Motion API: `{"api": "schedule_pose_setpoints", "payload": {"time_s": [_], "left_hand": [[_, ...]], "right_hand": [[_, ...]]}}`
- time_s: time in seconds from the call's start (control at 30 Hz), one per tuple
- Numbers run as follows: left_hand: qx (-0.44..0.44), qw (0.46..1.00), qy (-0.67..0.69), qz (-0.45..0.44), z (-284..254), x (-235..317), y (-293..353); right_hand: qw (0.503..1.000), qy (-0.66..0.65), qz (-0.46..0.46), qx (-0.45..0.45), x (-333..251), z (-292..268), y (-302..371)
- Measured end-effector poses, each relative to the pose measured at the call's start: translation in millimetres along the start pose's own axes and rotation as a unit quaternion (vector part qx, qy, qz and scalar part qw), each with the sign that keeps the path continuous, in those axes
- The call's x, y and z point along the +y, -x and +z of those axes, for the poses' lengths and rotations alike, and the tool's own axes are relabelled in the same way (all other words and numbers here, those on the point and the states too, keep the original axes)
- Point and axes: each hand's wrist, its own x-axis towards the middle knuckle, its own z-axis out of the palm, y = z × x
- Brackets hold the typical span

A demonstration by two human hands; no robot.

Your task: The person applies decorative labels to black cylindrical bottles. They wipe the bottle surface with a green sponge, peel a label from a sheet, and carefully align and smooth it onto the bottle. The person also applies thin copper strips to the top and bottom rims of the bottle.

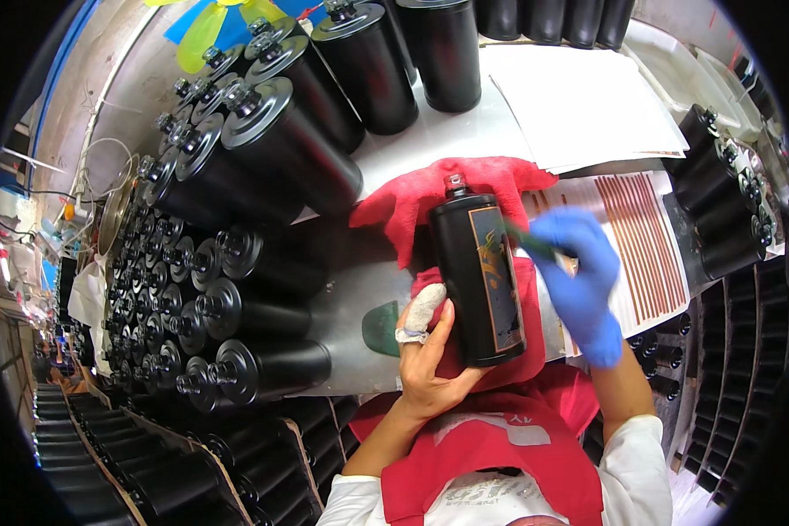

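Grey tabletop [346, 373]: black bottle [460, 280] on red cloth [403, 206], just 3 o'clock of centre. Left hand [431, 377]: fingers touching its 7 o'clock side, grip unclear; right hand [579, 280]: fingers pinching green tool [535, 242]. White sheets [579, 105], 1 o'clock; racked bottles [131, 438], 8 o'clock.

Can't tell contact between green tool [531, 239] and labelled bottle [460, 289]: blurred. Hidden beneath bottle: middle of red cloth [403, 210]. Cut off by upper edge, beyond bottle: tall black bottles [444, 66]. Too small, far left of bottle: background clutter [70, 210].
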Motion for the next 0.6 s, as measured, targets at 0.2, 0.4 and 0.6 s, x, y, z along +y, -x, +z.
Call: {"api": "schedule_pose_setpoints", "payload": {"time_s": [0.2,0.4,0.6], "left_hand": [[0.003,1.000,-0.004,-0.013,-3.5,-0.8,-1.7],[0.002,1.000,-0.010,0.002,-6.6,-6.0,0.7],[0.006,0.999,-0.002,-0.048,3.3,-3.4,7.5]], "right_hand": [[0.942,-0.125,-0.113,-0.290,-37.4,-12.8,74.5],[0.984,-0.024,0.086,-0.151,-20.7,6.9,-1.9],[0.938,0.168,-0.240,-0.188,-5.4,17.9,-24.0]]}}
